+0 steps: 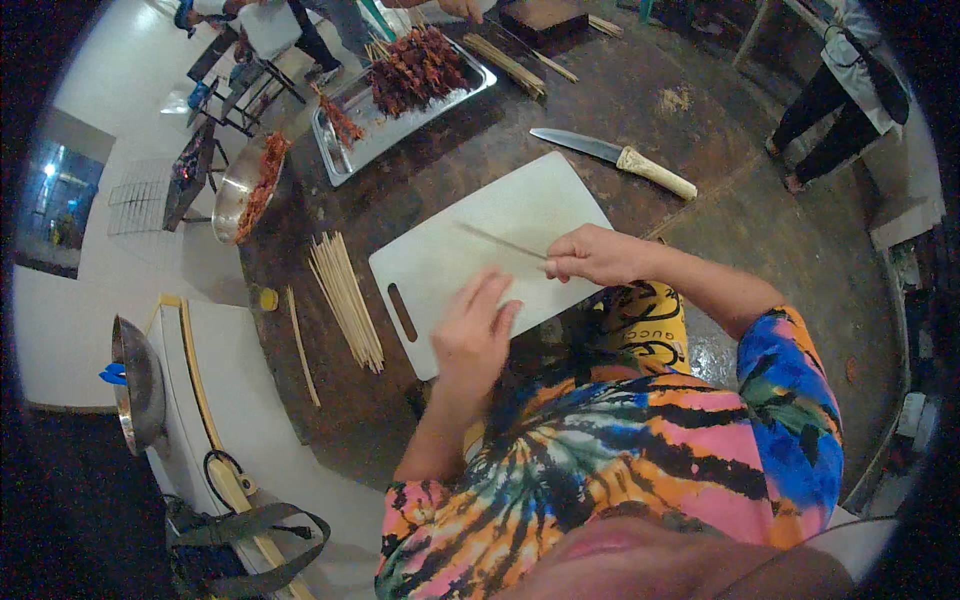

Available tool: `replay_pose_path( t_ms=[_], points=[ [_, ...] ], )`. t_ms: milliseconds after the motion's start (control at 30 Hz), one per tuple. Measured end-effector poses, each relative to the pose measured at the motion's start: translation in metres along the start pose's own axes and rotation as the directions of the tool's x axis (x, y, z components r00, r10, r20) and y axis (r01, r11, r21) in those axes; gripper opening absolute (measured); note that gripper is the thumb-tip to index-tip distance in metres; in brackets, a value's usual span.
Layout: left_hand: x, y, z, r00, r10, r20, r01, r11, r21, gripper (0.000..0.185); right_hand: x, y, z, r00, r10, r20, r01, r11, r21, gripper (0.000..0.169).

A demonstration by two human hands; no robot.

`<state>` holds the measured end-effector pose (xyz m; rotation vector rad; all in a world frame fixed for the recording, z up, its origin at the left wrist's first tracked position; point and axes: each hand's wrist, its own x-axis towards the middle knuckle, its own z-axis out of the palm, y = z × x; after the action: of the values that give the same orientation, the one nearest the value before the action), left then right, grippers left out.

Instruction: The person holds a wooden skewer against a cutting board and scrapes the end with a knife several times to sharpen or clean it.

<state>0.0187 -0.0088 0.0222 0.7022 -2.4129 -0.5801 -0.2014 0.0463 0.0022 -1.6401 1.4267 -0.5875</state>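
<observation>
In the head view a white plastic cutting board (435, 277) with a slot handle lies aslant on the dark table before me. My right hand (589, 256) pinches one end of a thin stick (499, 240), which looks like a skewer and points left over the board. Blurred by motion, my left hand (474, 334) is over the board's near edge, thumb apart from the fingers, with nothing visible in it. Left of the board is a bundle of bamboo skewers (346, 304). A knife with a pale handle (656, 172) rests beyond the board.
Skewered meat (420, 71) is heaped in a metal tray (390, 150) at the far side. A metal bowl (229, 206) of red meat stands at the table's left edge. More skewers (506, 66) lie beyond, near another person's hand (461, 7). Someone stands at right (832, 112).
</observation>
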Motion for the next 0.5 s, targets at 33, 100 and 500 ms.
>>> replay_pose_path(
  t_ms=[33,100,500],
  points=[
    [0.005,-0.003,-0.01,0.988,0.128,-0.083,-0.114,0.981,0.155,0.027,0.0,-0.001,0.001,0.998,-0.046,0.05,0.051,0.993,-0.11,0.036],
    [0.004,-0.008,-0.019,0.987,0.158,0.015,-0.156,0.949,0.274,0.026,-0.001,-0.004,0.007,0.979,-0.122,0.162,0.169,0.934,-0.316,0.031],
    [-0.033,-0.034,-0.006,0.965,-0.225,0.136,0.201,0.964,0.172,0.014,0.012,-0.019,-0.009,0.832,-0.476,-0.285,0.028,0.549,-0.835,0.047]
  ],
)
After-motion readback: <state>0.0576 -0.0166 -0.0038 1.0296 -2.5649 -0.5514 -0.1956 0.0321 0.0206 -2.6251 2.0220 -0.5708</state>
